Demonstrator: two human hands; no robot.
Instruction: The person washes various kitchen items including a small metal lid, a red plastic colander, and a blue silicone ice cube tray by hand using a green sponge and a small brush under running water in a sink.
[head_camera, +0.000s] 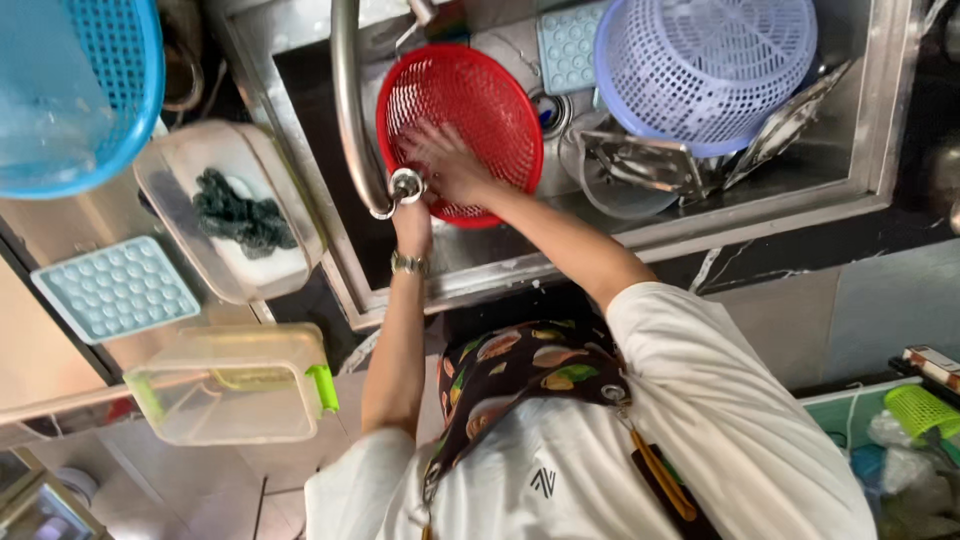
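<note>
Head view, seen from above, one entry. Steel sink (850, 150): holds a red round colander (470, 110) near its left wall, tilted with the open face up toward the camera. Right hand (450, 160): fingers spread wide, palm pressed flat against the inside mesh of the red round colander. Left hand (412, 225): at the colander's lower left rim, just below the tip of the curved steel faucet (350, 110); whether it grips the rim cannot be told; a metal watch (408, 264) on the wrist. Toward the sink's far right corner: lavender basket (705, 65), overturned on metal kitchenware, and a pale blue tray (568, 45) against the far wall. Counter left of the sink: blue basket (75, 90) at the far left edge, clear container with dark greens (235, 210), pale blue ice tray (115, 290), clear lidded box with green clasps (235, 385) at the near edge.
</note>
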